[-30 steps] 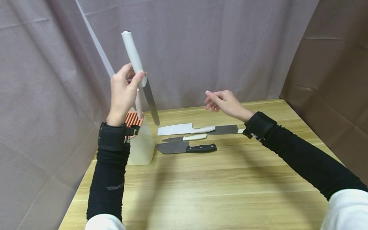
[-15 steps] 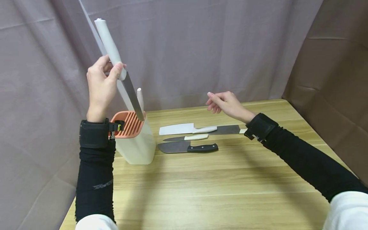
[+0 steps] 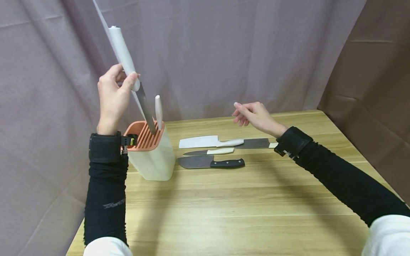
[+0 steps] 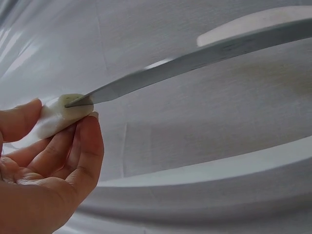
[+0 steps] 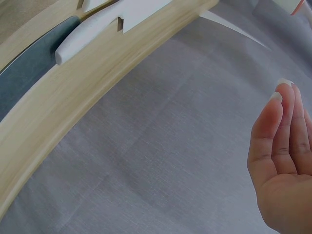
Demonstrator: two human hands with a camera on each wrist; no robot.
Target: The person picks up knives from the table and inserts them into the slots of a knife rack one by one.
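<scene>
My left hand (image 3: 113, 94) pinches a long knife (image 3: 129, 73) by the base of its white handle, the steel blade slanting down toward five o'clock with its tip at the orange slotted top of the white knife block (image 3: 152, 153). My right hand (image 3: 253, 115) hovers with relaxed fingers, holding nothing. Three o'clock of the block, more knives (image 3: 211, 151) lie on the pale wooden tabletop (image 3: 256, 206); grey cloth (image 3: 224, 53) hangs behind.
</scene>
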